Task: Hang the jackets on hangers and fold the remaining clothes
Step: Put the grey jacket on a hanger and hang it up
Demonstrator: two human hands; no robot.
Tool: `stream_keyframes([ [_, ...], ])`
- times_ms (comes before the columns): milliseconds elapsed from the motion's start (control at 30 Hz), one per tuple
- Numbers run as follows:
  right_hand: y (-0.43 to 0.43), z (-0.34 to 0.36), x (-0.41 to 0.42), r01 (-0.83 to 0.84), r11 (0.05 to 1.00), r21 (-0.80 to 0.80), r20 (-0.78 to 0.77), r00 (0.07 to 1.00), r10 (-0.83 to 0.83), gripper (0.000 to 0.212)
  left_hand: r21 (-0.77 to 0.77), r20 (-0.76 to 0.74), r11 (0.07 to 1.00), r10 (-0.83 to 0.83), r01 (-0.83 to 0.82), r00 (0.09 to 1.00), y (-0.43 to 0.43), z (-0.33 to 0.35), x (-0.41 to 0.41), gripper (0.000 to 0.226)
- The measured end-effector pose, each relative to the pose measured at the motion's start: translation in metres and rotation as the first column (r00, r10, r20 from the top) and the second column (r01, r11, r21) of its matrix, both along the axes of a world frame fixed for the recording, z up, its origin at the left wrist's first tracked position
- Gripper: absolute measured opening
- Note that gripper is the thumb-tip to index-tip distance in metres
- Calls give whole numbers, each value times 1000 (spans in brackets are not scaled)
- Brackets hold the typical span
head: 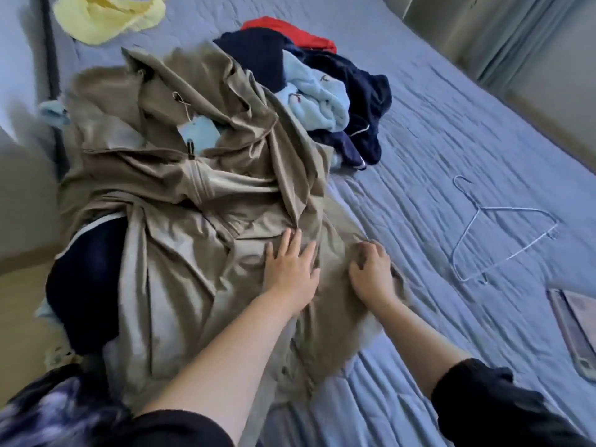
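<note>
The tan jacket (193, 221) lies crumpled on the blue quilted bed (451, 124), its long axis running away from the person, with the collar far off and the hem under the hands. The left hand (290, 269) presses flat on the smooth, faintly shiny cloth, grip open; the right hand (371, 272) has its grip closed on bunched hem. The thin wire hanger (516, 210) lies off to the right, nearer the right hand and well apart from the collar.

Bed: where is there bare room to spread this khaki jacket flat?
Bare quilt runs right of the clothes pile, beyond the wire hanger, and between pile and yellow cloth. A narrow strip separates khaki jacket from hanger. Crowded: the middle, under jacket and pile.
</note>
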State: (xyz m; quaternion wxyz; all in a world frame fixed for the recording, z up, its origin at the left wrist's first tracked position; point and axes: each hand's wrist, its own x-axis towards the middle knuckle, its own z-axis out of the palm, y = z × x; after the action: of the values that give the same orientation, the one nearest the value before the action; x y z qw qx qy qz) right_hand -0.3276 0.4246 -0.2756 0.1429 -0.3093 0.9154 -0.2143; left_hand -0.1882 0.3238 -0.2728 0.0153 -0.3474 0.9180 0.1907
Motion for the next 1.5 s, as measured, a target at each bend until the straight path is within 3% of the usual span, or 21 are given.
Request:
stream_keyframes([
  [100,40,-14,-8,23,997,68,-117,993,-14,46,-51,52,984,-170,172,984,30,-17,2,61],
  [200,57,-18,-22,83,996,9,-198,977,-80,42,-90,112,955,-272,282,956,42,-29,12,63],
  [367,66,-15,-72,369,927,69,-132,924,-358,57,-141,130,947,-272,289,954,44,-33,19,63],
  [500,69,-17,-95,469,861,196,-30,880,-473,68,-149,140,942,-283,302,949,43,-35,22,63],
  [667,57,-6,-109,623,761,181,7,773,-634,81,-153,135,936,-298,317,945,41,-37,28,62],
  [733,60,-3,-115,640,733,231,-42,759,-649,80,-150,127,937,-298,316,946,41,-36,29,61],
  [800,61,-2,-119,652,710,266,-57,746,-664,62,-137,121,939,-300,315,946,41,-35,30,61],
  [900,40,14,-106,518,839,169,172,823,-542,14,-43,43,949,-311,312,950,35,-32,30,59],
  [933,29,21,-96,450,888,99,230,857,-460,9,18,-26,955,-294,294,955,30,-29,31,56],
  [1033,-2,44,-41,188,980,-66,277,947,-163,14,141,-236,982,-94,129,967,9,-19,41,48],
  [1100,-14,52,6,-31,996,-83,368,928,60,16,162,-261,987,36,7,965,-4,-15,53,51],
  [1167,-19,50,40,-204,978,-44,434,878,203,18,172,-249,985,54,-10,967,-10,-14,62,56],
  [1233,-25,43,49,-181,982,-47,371,910,186,21,147,-255,989,46,-8,966,-10,-14,67,58],
  [1300,-34,36,40,39,993,-115,390,921,9,22,112,-308,993,78,-45,948,-10,-12,70,52],
  [1400,-47,30,25,381,921,-83,694,686,-221,22,76,-360,996,73,-48,930,-10,-8,70,38],
  [1500,-65,27,19,431,902,-16,872,447,-198,19,59,-272,998,4,13,962,-8,-8,69,45],
])
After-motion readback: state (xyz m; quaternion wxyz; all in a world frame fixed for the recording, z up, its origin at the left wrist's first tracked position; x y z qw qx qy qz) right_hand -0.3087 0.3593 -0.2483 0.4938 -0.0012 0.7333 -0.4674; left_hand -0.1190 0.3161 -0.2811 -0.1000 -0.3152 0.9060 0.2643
